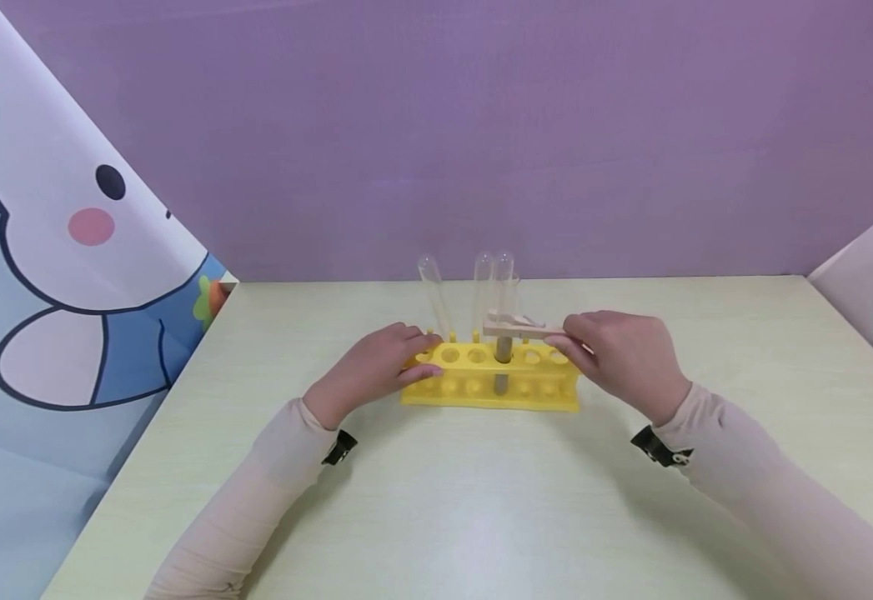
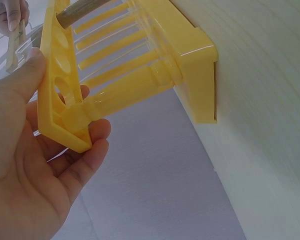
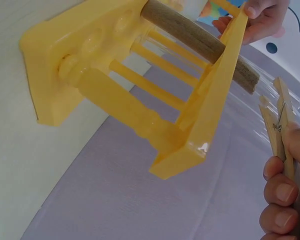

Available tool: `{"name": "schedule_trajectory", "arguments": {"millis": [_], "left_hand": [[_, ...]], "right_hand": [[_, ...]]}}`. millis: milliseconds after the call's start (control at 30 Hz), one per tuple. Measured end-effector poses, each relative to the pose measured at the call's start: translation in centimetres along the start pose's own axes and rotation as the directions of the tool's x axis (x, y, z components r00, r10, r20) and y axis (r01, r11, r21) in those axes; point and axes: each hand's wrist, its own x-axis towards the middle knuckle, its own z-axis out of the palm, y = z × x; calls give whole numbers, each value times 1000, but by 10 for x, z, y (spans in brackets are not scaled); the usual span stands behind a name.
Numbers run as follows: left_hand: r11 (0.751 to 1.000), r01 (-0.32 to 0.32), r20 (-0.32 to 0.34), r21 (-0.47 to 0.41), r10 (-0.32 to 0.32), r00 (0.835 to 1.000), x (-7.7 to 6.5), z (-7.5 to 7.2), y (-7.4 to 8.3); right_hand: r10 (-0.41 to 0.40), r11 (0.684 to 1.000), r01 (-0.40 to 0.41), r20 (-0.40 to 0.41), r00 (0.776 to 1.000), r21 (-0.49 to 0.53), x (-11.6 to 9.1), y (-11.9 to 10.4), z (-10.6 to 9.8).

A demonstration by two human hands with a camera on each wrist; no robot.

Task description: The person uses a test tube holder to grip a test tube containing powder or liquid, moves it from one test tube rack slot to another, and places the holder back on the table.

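Observation:
My left hand [image 1: 376, 367] grips the left end of a yellow test tube rack [image 1: 490, 403]; in the left wrist view its thumb and fingers hold the upper plate. In one of the rack's holes stands a glass test tube [image 3: 190, 35] filled in its lower part with a grey-brown grainy material. My right hand [image 1: 624, 358] holds a wooden test tube clamp [image 1: 526, 331] by its handle end. The clamp's jaws stand apart in the right wrist view, at the clear upper part of the tube. Whether they touch the glass I cannot tell.
Clear test tubes [image 1: 436, 287] stand upside down along the rack's back, rounded ends up, one leaning left. The rack rests on a pale wood-grain table [image 1: 436, 500]. Behind rises a purple backdrop [image 1: 481, 150], with a cartoon-printed cloth [image 1: 46, 250] at the left.

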Motion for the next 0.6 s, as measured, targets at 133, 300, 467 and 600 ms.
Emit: {"name": "schedule_trajectory", "arguments": {"millis": [133, 300, 467, 600], "left_hand": [[1000, 10, 8, -6, -10, 1000, 0, -1, 1], [1000, 21, 18, -5, -21, 1000, 0, -1, 1], [1000, 16, 14, 1, -16, 1000, 0, 0, 1], [1000, 15, 9, 1, -15, 1000, 0, 0, 0]], "right_hand": [[8, 1000, -8, -3, 1000, 0, -1, 1, 2], [27, 1000, -27, 1, 1000, 9, -3, 1, 3], [50, 998, -50, 12, 999, 23, -4, 1, 5], [62, 997, -63, 19, 998, 36, -6, 1, 5]]}}
